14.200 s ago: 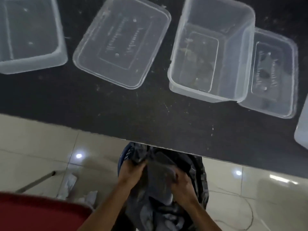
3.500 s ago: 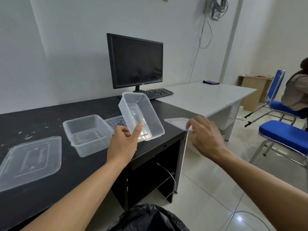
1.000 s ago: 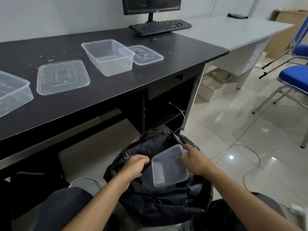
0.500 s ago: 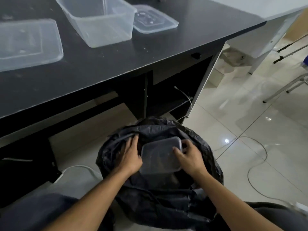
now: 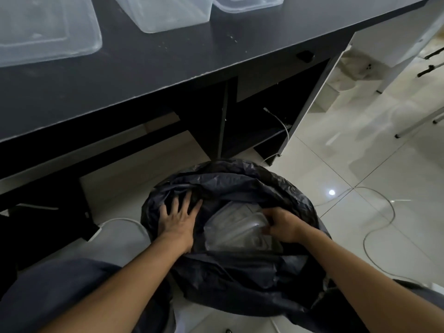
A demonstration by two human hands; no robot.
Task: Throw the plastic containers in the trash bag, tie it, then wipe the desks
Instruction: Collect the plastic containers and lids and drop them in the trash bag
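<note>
Left grip, spread flat, presses the trash bag at nine o'clock of the plastic container that the right grip pinches inside.

No legible text anywhere.

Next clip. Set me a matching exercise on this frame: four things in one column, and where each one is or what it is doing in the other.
Things:
1. left hand
2. right hand
3. deep clear container
4. white cable

Places or states:
A. looped on the tiled floor
B. fingers curled on the plastic container inside the trash bag
C. standing on the black desk
D. fingers spread flat on the trash bag's plastic

Pairs: 1-D; 2-B; 3-C; 4-A.
</note>
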